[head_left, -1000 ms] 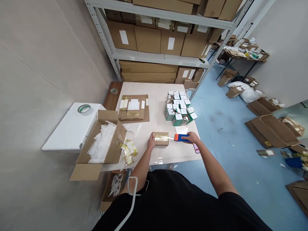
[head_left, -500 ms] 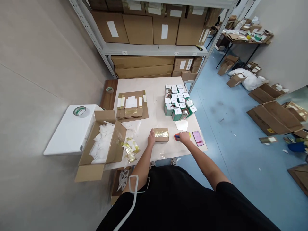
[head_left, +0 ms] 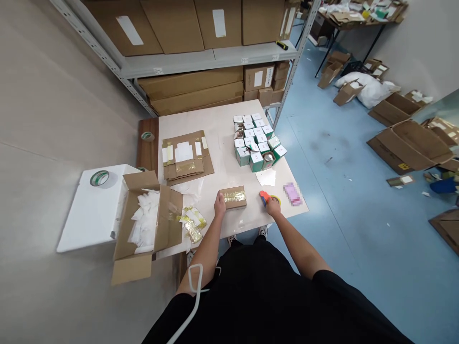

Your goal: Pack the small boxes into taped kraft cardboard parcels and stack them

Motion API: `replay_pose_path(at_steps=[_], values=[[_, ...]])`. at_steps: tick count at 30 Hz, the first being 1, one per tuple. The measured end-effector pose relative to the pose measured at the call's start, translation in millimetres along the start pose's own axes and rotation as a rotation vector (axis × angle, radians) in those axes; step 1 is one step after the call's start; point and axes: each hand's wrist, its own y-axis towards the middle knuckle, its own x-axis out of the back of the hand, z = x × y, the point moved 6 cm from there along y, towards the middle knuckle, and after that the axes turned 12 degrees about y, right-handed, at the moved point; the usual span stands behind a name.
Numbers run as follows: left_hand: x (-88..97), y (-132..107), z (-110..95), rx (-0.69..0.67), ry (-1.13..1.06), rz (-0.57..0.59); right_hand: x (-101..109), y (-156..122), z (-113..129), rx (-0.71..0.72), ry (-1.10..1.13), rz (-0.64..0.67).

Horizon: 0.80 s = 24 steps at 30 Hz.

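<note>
1. The left hand [head_left: 220, 204] holds the left end of a small brown box [head_left: 234, 197].
2. That box sits on the worktop [head_left: 223, 138], near the front edge, with shiny tape on top.
3. The right hand [head_left: 273, 206] touches an orange and blue tape cutter [head_left: 264, 196]. I cannot tell if its fingers close around it.
4. A blurry pink thing [head_left: 293, 194] lies right of the cutter.
5. Little green and white boxes [head_left: 256, 137] stand together farther back.

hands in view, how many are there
2: the left hand on the taped box's left end, the right hand at the tape dispenser. No others show.
</note>
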Motion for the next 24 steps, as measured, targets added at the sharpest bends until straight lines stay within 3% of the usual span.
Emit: replay_pose_path(at_steps=[5, 7, 10, 13, 19, 24], values=[[-2.6, 5.0, 1.8, -0.021, 0.076, -0.005, -15.1, -12.9, 75.8, 0.246, 0.334, -0.004], [-2.8, 7.8, 2.8, -0.01, 0.073, -0.021, -35.3, -20.9, 104.2, 0.256, 0.415, 0.098], [-2.9, 11.2, 1.8, -0.004, 0.043, -0.015, -54.1, -30.4, 129.3, 0.252, 0.447, 0.13], [-1.2, 12.5, -3.3, -0.032, -0.006, 0.012, -53.0, -31.1, 136.9, 0.228, 0.453, 0.137], [8.4, 7.7, -16.4, 0.002, -0.208, 0.08, -19.4, -22.8, 145.4, 0.179, 0.476, 0.065], [26.0, -5.8, -31.7, -0.122, -0.312, -0.007, -6.0, -36.7, 140.2, 0.232, 0.564, -0.078]])
